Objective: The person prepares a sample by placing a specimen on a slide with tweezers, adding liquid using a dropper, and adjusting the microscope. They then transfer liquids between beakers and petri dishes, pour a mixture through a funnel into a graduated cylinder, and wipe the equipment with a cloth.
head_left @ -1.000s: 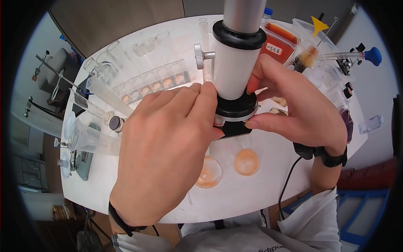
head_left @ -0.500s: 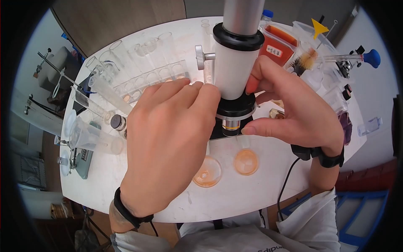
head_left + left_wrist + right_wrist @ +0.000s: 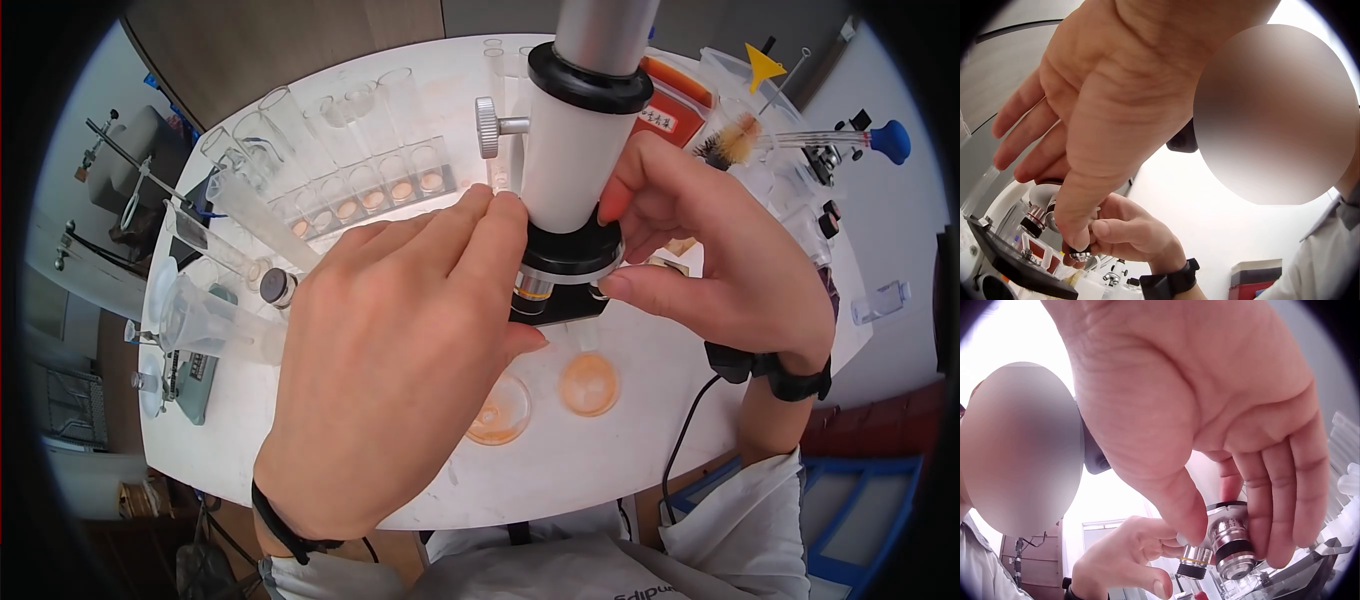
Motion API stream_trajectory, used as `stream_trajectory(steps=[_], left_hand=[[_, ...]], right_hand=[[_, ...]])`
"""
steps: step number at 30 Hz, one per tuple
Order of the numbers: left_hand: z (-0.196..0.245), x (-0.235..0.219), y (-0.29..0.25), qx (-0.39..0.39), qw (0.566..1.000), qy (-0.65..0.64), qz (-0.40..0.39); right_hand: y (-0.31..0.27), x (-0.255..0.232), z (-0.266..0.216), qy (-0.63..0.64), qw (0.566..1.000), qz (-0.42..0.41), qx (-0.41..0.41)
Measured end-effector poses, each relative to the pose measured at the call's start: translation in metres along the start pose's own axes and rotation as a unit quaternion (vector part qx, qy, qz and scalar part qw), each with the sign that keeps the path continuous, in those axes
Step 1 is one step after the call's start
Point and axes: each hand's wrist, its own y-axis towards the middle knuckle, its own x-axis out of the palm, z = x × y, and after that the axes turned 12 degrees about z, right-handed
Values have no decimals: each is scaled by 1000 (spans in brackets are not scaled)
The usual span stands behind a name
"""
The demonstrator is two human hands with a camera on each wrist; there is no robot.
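Observation:
A microscope (image 3: 575,160) stands before me, its white tube above a black nosepiece (image 3: 570,250) with a silver rim. My right hand (image 3: 715,250) holds the nosepiece from the right, thumb at the rim and fingers curled behind. One objective with a yellow ring (image 3: 1196,561) hangs below; beside it, in the right wrist view, is a thicker objective (image 3: 1235,550). At the left of the nosepiece is my left hand (image 3: 395,300), fingers stretched forward and thumb apart. It hides part of the microscope. Two dishes of orange material, a smaller dish (image 3: 588,385) and a larger dish (image 3: 503,410), lie nearer me.
A rack (image 3: 440,165) with orange-filled wells and glass tubes stands at the back left. Left of my hand are a dark-capped bottle (image 3: 277,287), a plastic beaker (image 3: 195,315) and a green balance (image 3: 195,385). A red tub (image 3: 675,105) and a yellow funnel (image 3: 765,66) are at the back right.
The yellow-ringed objective, in front of the nosepiece half a second ago, now sits at its left side. My right thumb has come up against the rim. The left thumb has stretched out.

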Motion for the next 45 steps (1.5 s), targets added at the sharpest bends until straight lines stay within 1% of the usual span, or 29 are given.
stream_trajectory(steps=[6, 9, 12, 15, 18, 21, 24, 27, 30, 33, 40, 45], left_hand=[[0, 2, 0, -1, 1000, -5, 12], [1, 3, 1, -4, 1000, -5, 14], [1, 5, 1, 8, 1000, 2, 28], [1, 6, 1, 14, 999, 13, 37], [0, 7, 0, 15, 999, 15, 42], [0, 6, -1, 6, 999, 8, 32], [3, 4, 0, -4, 1000, 8, 20], [1, 5, -2, -5, 1000, 10, 22], [1, 4, -3, -7, 1000, 11, 25], [1, 5, -3, -5, 1000, 14, 26], [-1, 7, -3, 10, 999, 14, 40], [3, 2, 0, -10, 1000, 20, 9]], right_hand=[[0, 0, -3, 51, 998, 5, 36], [-2, 2, 1, 26, 1000, 13, -2], [-2, 0, -1, -3, 1000, 8, 1], [-1, -1, -6, -8, 999, -1, 40], [-3, 1, -5, -7, 1000, 13, 19], [-2, 0, -4, 4, 999, 2, 37], [-3, 6, 4, 6, 998, 40, -46], [-2, 6, 3, -19, 997, 48, -58], [-2, 7, 4, 33, 999, 33, -28], [-1, 5, 3, 43, 999, 17, -15], [-3, 7, 3, 19, 999, 28, -42], [-3, 7, 5, 13, 998, 32, -55]])
